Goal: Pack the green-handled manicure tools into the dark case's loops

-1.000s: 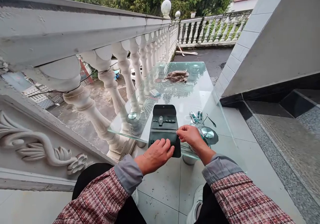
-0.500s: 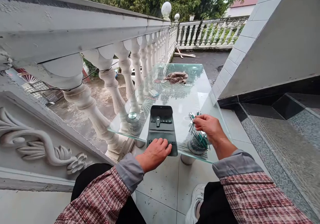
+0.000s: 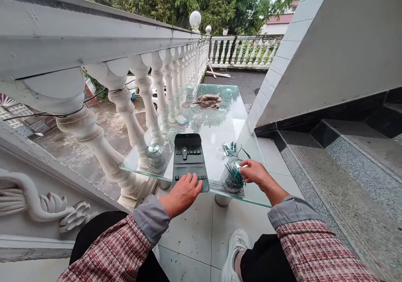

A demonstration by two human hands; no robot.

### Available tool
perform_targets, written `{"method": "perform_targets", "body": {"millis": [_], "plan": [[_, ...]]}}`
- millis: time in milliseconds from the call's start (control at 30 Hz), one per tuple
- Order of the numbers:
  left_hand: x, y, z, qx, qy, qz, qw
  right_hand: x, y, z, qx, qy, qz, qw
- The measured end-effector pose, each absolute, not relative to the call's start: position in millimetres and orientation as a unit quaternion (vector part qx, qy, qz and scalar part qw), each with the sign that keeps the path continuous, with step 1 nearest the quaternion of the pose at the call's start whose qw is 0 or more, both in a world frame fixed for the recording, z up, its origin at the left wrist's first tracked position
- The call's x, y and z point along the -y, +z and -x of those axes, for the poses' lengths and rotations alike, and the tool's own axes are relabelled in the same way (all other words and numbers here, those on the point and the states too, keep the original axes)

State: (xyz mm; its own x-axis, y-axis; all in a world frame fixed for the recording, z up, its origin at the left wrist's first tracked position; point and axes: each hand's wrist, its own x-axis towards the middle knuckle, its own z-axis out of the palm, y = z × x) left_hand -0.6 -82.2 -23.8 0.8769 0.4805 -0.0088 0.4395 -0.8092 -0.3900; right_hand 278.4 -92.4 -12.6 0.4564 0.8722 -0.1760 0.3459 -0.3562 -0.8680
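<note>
A black tool case point(image 3: 187, 156) lies folded out on the near end of a glass table point(image 3: 216, 125). My left hand point(image 3: 182, 193) rests on the case's near edge, fingers curled down over it. My right hand point(image 3: 255, 172) is to the right of the case, fingers pinched on a small metal tool whose tip shows at the fingertips. Several green-handled metal tools point(image 3: 233, 159) lie loose on the glass just beyond and left of that hand.
A white stone balustrade point(image 3: 132, 102) runs close along the table's left side. A crumpled brown cloth point(image 3: 207, 101) and a small card point(image 3: 181, 119) lie farther back on the glass. A tiled wall and dark steps point(image 3: 329, 131) rise on the right. My white shoe point(image 3: 234, 248) is below.
My right hand left the case, reached to the loose tools on the right and came back a little toward me with a small tool pinched. The left hand stayed on the case.
</note>
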Motion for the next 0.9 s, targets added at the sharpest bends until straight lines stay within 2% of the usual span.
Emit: {"method": "perform_targets", "body": {"millis": [200,433,900], "plan": [[83,-24,-2,0.235,0.074,0.946,0.210,80,-19,-253,0.443,0.335,0.773,0.308],[84,-24,-1,0.233,0.080,0.946,0.212,66,-20,-244,0.495,0.227,0.809,0.220],[84,-27,1,0.234,0.047,0.952,0.190,84,-1,-287,0.502,0.141,0.838,0.159]]}}
